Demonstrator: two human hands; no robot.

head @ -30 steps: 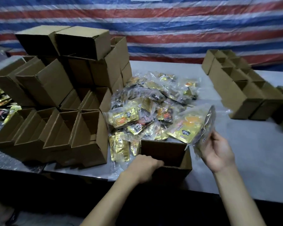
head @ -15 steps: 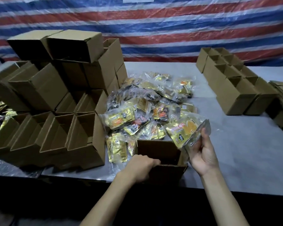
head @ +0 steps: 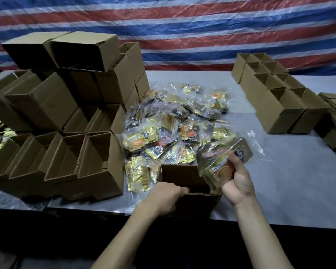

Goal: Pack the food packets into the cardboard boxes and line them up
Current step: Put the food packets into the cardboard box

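Left hand [head: 163, 197], fingers curled over the near rim of the open brown cardboard box [head: 182, 175] at the grey bench [head: 289, 181] edge. Right hand [head: 237, 183] grips a gold clear-wrapped food packet [head: 219, 160] over the box's right corner. Beyond: heap of gold packets [head: 173, 129]; stacked empty cartons [head: 66, 113], left; lined-up boxes [head: 270, 105], far right.

Left hand [head: 164, 197] grips the open box's [head: 194, 202] near rim; right hand [head: 236, 181] holds a gold packet [head: 219, 158] above it.

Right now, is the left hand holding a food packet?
No, the left hand grips the near rim of the open box; the right hand holds the packet.
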